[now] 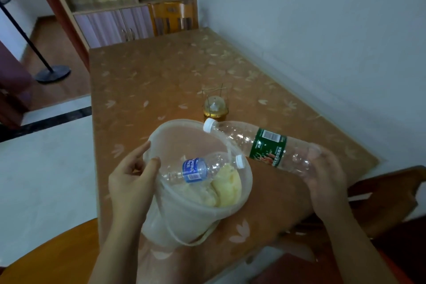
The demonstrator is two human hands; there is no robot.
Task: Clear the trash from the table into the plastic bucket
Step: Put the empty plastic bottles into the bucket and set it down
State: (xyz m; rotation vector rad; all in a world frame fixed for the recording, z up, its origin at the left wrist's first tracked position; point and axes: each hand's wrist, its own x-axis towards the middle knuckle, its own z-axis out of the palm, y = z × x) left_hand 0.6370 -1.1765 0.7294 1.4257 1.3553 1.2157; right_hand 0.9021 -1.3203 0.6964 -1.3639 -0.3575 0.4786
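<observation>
A translucent plastic bucket [175,136] is tilted at the near edge of the table [161,71]. My left hand [131,182] grips its left rim and wall. Inside lie a small clear bottle with a blue label [196,169] and crumpled yellowish paper [224,188]. My right hand [322,173] holds the base of a large clear bottle with a green label [260,145]. That bottle lies nearly level, and its white cap points left over the bucket's far rim.
A small glass jar with amber liquid and a wire frame [215,108] stands on the table just behind the bucket. A white wall runs along the table's right side. Wooden chairs [389,193] sit at the near right and near left. A fan stand [51,72] is on the floor far left.
</observation>
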